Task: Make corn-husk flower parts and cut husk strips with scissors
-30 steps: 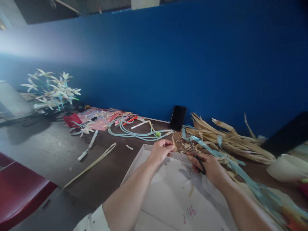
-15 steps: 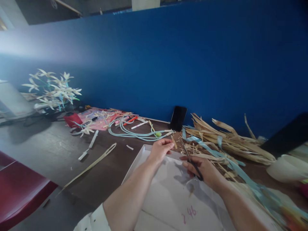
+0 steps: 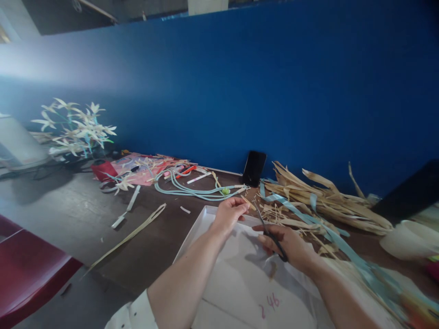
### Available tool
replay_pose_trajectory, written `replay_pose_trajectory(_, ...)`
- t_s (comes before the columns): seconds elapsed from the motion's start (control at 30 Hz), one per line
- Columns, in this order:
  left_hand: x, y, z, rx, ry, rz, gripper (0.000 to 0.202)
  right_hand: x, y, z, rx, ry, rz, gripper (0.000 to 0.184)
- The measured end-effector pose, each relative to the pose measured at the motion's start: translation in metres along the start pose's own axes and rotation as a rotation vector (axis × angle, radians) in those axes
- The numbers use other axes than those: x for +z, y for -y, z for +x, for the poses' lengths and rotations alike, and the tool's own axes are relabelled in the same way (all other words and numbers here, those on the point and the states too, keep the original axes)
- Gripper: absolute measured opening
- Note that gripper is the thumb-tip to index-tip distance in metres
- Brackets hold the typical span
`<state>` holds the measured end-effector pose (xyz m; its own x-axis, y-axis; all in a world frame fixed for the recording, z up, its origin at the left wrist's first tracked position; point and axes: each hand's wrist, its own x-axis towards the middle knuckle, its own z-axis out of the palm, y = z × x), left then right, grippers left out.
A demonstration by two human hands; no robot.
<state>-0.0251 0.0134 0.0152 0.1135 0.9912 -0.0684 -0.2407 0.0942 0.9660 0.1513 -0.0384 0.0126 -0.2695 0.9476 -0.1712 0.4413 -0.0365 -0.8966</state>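
Pinching the small tan strip (image 3: pixel 248 203) between thumb and fingertips, your left hand (image 3: pixel 229 215) holds it above the far rim of the white tray (image 3: pixel 236 288). Your right hand (image 3: pixel 286 246) is curled around the scissors (image 3: pixel 270 234), whose tips point at the strip; whether they touch it, you cannot tell from here. The strip looks nearly weightless, dry and thin, likely stiff along its length yet quick to split, so a light pinch at its near end should suit it and leave the far end free. The scissors seem rigid and heavier, best gripped by the handles. Beyond the rim lie pale scraps (image 3: pixel 274 213), then a dry husk bundle (image 3: pixel 329 204) across the surface (image 3: pixel 171 244), probably just as brittle.
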Motion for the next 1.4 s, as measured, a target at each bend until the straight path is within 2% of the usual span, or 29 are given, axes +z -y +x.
replay_pose_trajectory(0.87,-0.0014,-0.0002,0.0011,0.087,0.013,0.138,0.012,0.0007,0.0079,-0.0031,0.028,-0.003,-0.051,0.059)
replay_pose_trajectory(1.07,-0.0018,0.0030,0.0022,0.040,-0.030,0.084,0.013,0.0005,0.0054,-0.0029,0.011,-0.032,-0.046,0.060)
replay_pose_trajectory(1.4,-0.0008,0.0017,0.0006,0.028,0.003,0.025,0.013,-0.0012,0.0004,-0.0001,-0.015,-0.042,-0.062,0.061)
